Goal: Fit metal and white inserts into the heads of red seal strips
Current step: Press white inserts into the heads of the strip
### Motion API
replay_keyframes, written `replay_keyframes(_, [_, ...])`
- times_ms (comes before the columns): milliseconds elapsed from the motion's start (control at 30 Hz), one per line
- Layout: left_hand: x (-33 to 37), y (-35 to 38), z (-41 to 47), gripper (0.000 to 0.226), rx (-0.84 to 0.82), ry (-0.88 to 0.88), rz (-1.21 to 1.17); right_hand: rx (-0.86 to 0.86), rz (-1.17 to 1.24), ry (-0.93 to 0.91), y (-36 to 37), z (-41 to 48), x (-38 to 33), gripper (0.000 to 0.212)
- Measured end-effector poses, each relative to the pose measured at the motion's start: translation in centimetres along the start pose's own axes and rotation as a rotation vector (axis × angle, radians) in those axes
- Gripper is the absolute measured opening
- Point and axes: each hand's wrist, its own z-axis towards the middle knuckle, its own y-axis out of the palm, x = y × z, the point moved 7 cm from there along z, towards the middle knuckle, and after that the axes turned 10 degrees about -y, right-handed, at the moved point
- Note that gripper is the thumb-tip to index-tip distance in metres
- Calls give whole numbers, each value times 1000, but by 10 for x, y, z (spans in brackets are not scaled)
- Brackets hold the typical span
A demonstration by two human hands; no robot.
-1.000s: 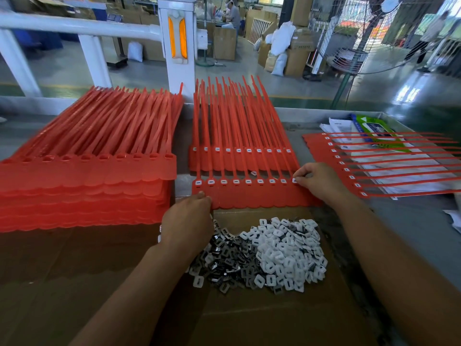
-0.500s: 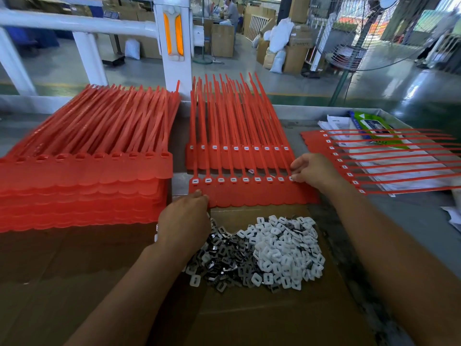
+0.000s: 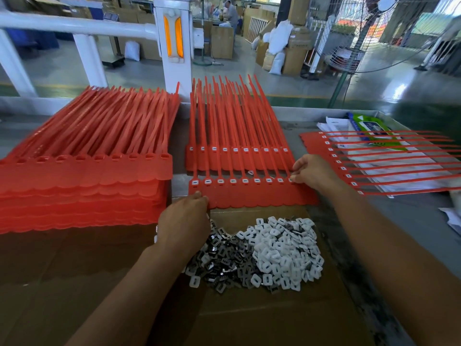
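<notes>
A red sheet of joined seal strips (image 3: 252, 194) lies across the middle, white inserts showing in its row of heads. My left hand (image 3: 184, 226) grips the sheet's near left corner between thumb and fingers. My right hand (image 3: 313, 172) has its fingertips on the rightmost head of that row, pinching at it. Behind this sheet lies a second filled sheet (image 3: 237, 158). In front, on brown cardboard (image 3: 249, 320), sits a heap of dark metal inserts (image 3: 224, 255) beside a heap of white inserts (image 3: 282, 248).
A tall stack of red strip sheets with empty heads (image 3: 82, 181) fills the left. A filled sheet (image 3: 374, 161) lies sideways at the right over papers and a green packet (image 3: 371, 128). White rail posts (image 3: 174, 53) stand behind the table.
My right hand has shifted slightly along the right end of the head row. My left hand stays at the sheet's left corner. The view has drifted a little.
</notes>
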Motion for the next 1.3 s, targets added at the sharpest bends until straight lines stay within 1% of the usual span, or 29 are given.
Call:
replay_keyframes(200, [0,0,0,30,-4,2,-8,116,-29,-117,2,-11,-1,19])
replay_keyframes(400, [0,0,0,30,0,7,6,59,-1,-213,-2,-39,-22,15])
replay_keyframes(467, [0,0,0,30,0,10,10,-30,5,-266,1,-55,-35,12])
replay_keyframes(600, [0,1,1,31,-4,2,7,-307,-98,-340,17,-84,-59,8])
replay_keyframes(667, [0,1,0,32,-8,-1,3,-365,-117,-359,23,-93,-66,11])
replay_keyframes(733, [0,0,0,32,-10,0,2,-385,-136,-355,28,-97,-68,7])
replay_keyframes(800, [0,0,0,31,-7,3,2,-383,-182,-354,31,-98,-68,6])
replay_keyframes(967, [0,0,0,31,-18,-9,-8,-357,-180,-362,35,-99,-68,22])
replay_keyframes(1067, [0,1,0,31,-20,-9,-9,-354,-173,-359,34,-100,-66,25])
replay_keyframes(1133, [0,0,0,32,-16,-8,-9,-321,-97,-335,32,-99,-66,23])
replay_keyframes(1233, [0,0,0,33,-14,-5,-12,-216,105,-252,22,-97,-64,18])
replay_keyframes(1300, [0,0,0,32,-16,-6,-15,-167,163,-219,16,-96,-62,18])
